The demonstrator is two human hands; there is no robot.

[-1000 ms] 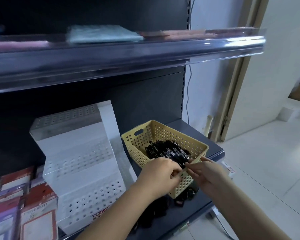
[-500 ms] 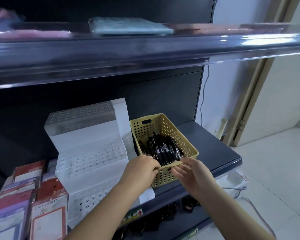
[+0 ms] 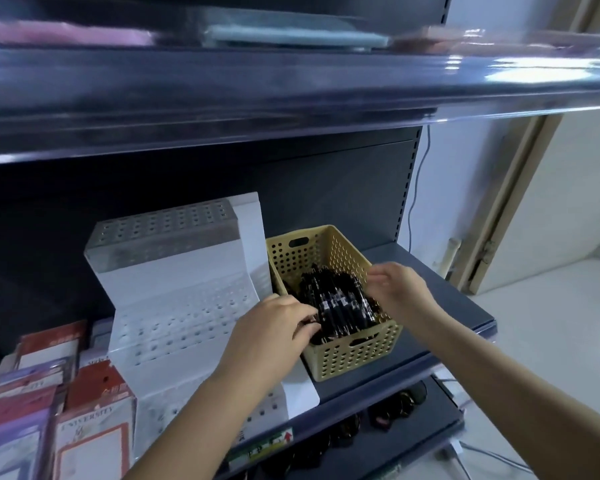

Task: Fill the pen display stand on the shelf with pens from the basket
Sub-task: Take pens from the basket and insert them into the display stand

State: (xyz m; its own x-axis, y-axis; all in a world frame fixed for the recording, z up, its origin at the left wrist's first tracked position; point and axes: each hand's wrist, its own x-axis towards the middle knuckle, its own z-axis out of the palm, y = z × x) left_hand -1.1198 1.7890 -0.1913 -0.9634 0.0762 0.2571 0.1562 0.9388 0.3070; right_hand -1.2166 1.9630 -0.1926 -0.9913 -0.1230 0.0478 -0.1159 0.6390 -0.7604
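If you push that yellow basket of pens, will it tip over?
Probably it slides: the yellow basket is low, wide and flat on the smooth shelf. The black pens heaped inside likely keep it bottom-heavy. Lifted, its holed walls might flex.

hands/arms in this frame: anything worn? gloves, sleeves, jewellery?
Nothing worn that shows. The left hand and right hand have no gloves, and no rings are visible. The left forearm and right forearm are uncovered to the frame edge: no sleeves, watch, wristbands or markings. The right hand's fingertips are slightly blurred, so small details there are uncertain.
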